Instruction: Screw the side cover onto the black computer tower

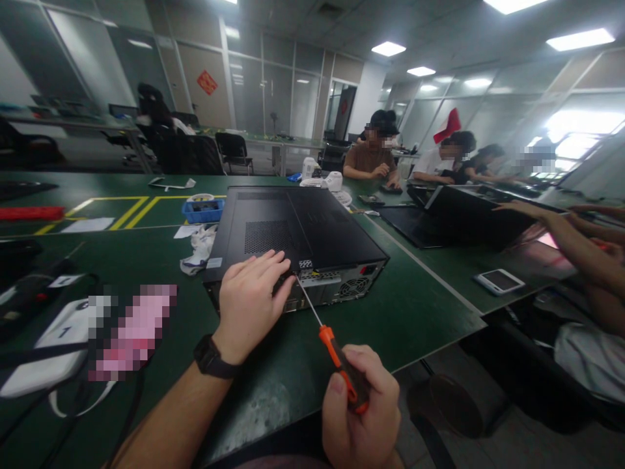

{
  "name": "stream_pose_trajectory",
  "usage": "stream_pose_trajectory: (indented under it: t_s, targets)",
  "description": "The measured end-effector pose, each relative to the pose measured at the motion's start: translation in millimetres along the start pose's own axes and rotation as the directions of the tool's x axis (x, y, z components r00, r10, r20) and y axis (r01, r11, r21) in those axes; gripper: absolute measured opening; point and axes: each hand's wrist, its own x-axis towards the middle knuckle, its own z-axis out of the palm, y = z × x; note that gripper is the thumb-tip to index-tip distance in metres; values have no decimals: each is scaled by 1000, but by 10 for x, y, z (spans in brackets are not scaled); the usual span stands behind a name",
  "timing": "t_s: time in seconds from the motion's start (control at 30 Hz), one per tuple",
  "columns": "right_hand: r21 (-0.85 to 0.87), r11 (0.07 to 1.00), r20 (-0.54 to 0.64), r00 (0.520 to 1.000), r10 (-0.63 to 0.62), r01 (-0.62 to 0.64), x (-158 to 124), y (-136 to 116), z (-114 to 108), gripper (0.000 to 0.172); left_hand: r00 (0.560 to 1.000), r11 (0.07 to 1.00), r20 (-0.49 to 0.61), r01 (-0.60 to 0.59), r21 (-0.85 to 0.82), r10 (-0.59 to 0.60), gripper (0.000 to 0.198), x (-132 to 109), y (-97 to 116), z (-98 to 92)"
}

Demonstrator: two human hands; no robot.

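A black computer case [327,228] lies flat on the green table, its rear panel with a fan grille and power socket facing me. My left hand [251,299], a dark watch on its wrist, rests over the case's rear edge with fingers stretched out, thumb close to the screwdriver's tip. In my right hand [364,404] is a screwdriver [336,352] with an orange and dark handle. Its thin shaft slants up and left, and the tip reaches the rear edge of the case near the slot covers. A screw at the tip is too small to make out.
Left of the case are a blue basket [204,210] and a crumpled white bag [200,247]. Power banks and cables lie at the left front. A phone [499,281] lies to the right, near a co-worker's arm and another black case [478,215]. Other people sit farther back.
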Motion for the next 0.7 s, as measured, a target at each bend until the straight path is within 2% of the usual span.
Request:
stream_pose_trajectory:
  t_s: [0.17,0.33,0.43,0.6,0.7]
  targets:
    - [18,999,56,998,26,-27,22,6,-12,21,1000,1000,-13,-14,15,14,21,10,10,-11]
    - [54,998,-13,1000,-22,23,19,24,13,30,1000,1000,-19,-15,16,15,21,1,-8,8]
    - [74,997,-10,1000,-18,18,14,24,26,33,1000,1000,-20,-17,18,17,21,-1,-11,11]
    - [21,1000,40,999,-2,1,-7,21,-13,21,999,999,-23,-24,21,25,20,3,-1,2]
    - [43,999,23,1000,0,-1,1,13,-20,23,999,1000,-21,-24,17,24,21,2,-2,6]
